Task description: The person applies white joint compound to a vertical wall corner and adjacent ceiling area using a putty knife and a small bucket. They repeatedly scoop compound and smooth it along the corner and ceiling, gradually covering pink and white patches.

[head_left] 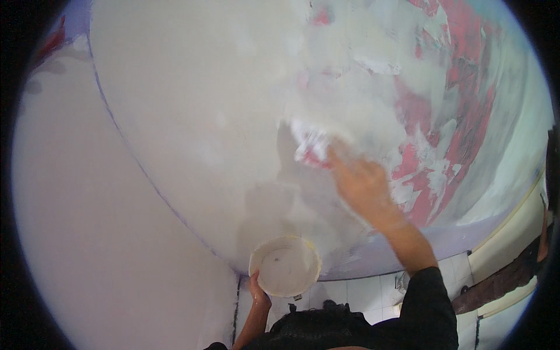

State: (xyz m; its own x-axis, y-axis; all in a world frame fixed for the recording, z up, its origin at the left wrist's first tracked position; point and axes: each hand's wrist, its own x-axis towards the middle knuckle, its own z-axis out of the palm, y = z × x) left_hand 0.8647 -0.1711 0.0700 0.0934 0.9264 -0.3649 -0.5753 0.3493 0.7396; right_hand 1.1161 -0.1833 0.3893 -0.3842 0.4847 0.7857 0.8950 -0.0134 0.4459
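Observation:
My right hand [363, 185] is raised against the wall in the middle of the view, its fingers closed and a little blurred by motion. It grips a putty spreader [312, 147], thick with white putty and showing some pinkish red on its lower edge. The spreader is at the wall [192, 116], which is coated pale grey and white. Low in front of me, my left hand [259, 290] grips the left rim and side of a round whitish tub [286, 265]. A whitish layer covers the inside of the tub, and its rim is crusted yellowish.
Patches of pink-red [417, 169] show through the putty on the wall's right side. A dark line marks the corner with the left wall [116, 233]. Below lies a white tiled floor [364, 294]. At the far right, another person's dark brown clothed limb [501, 280] shows.

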